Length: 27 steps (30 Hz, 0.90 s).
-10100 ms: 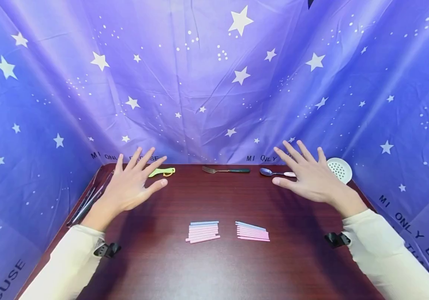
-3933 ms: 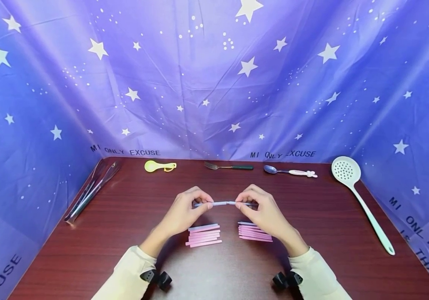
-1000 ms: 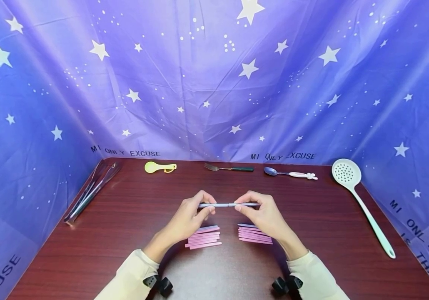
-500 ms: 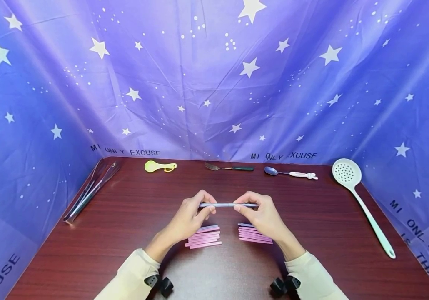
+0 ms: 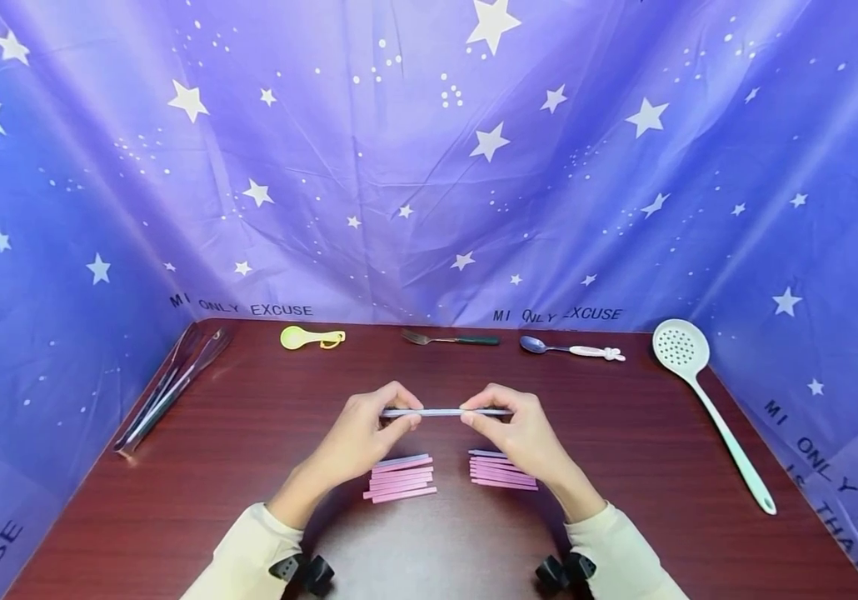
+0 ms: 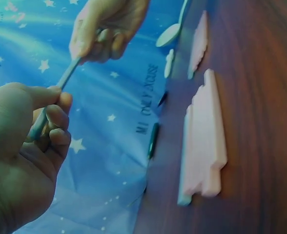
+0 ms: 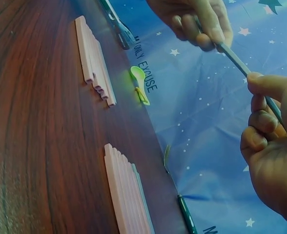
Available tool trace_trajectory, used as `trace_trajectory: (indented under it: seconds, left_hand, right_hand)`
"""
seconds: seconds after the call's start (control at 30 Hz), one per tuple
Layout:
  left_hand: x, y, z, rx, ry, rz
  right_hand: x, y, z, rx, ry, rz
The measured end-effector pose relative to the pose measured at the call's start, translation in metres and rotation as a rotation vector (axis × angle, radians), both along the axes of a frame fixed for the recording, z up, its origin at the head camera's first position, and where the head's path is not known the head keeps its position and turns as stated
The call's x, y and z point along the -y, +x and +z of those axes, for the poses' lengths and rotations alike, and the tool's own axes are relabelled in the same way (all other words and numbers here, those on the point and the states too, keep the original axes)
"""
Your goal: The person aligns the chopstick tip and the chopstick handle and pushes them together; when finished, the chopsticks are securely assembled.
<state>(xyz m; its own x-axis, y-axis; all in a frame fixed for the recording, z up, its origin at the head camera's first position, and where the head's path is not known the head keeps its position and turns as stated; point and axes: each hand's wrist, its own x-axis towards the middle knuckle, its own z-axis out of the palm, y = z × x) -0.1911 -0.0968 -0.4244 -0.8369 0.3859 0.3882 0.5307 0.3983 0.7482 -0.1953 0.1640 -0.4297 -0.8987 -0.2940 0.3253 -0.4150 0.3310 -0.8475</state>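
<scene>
A blue-grey rod [image 5: 441,412], pinched from both sides and level

At the far left of my counter [image 5: 429,546] lie metal tongs [image 5: 171,397], slanting along the edge; right of them, by the far edge, is a yellow-green spoon [image 5: 309,337]; nearer to me is my left hand [image 5: 351,437], its thumb and fingers pinching the rod's left part, an end of the rod reaching leftward past the pinch; nearer still, on the counter, lies the left bundle [image 5: 402,482], pink sticks side by side with a blue one on the far side.

In the middle, by the far edge, rests a fork [image 5: 468,340] with a dark green handle; between it and the bundles the rod hangs above the counter, its long axis running left to right; neither hand is the nearer, since both have it; whether it is one piece or two set end to end I cannot tell.

Further right is the right bundle [image 5: 502,473], again pink with blue on the far side; my right hand [image 5: 532,429] pinches the rod's right part with thumb and fingers, facing the left pinch across a bare stretch; by the far edge is a white-handled spoon [image 5: 575,350]; last, at the right, a pale skimmer [image 5: 684,360], holed head far, handle slanting near.
</scene>
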Motion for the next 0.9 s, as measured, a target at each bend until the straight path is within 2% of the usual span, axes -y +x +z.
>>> trace_trajectory:
  seconds: [0.13, 0.4, 0.5, 0.7, 0.9]
  left_hand:
    - [0.013, 0.000, 0.004, -0.017, -0.025, 0.037]
    - [0.038, -0.002, 0.010, -0.048, -0.071, 0.054]
    - [0.051, -0.004, 0.009, -0.051, -0.065, 0.093]
    - [0.083, -0.011, 0.002, 0.018, 0.004, 0.211]
    - [0.110, -0.025, -0.007, 0.017, 0.001, 0.312]
  right_hand:
    - [-0.001, -0.001, 0.000, -0.006, -0.009, 0.005]
    - [-0.003, -0.005, -0.003, -0.009, 0.013, 0.011]
    - [-0.007, -0.006, -0.004, -0.014, 0.021, -0.002]
    - [-0.023, -0.007, -0.007, -0.042, 0.015, -0.047]
    - [-0.039, -0.007, -0.017, -0.018, 0.058, -0.059]
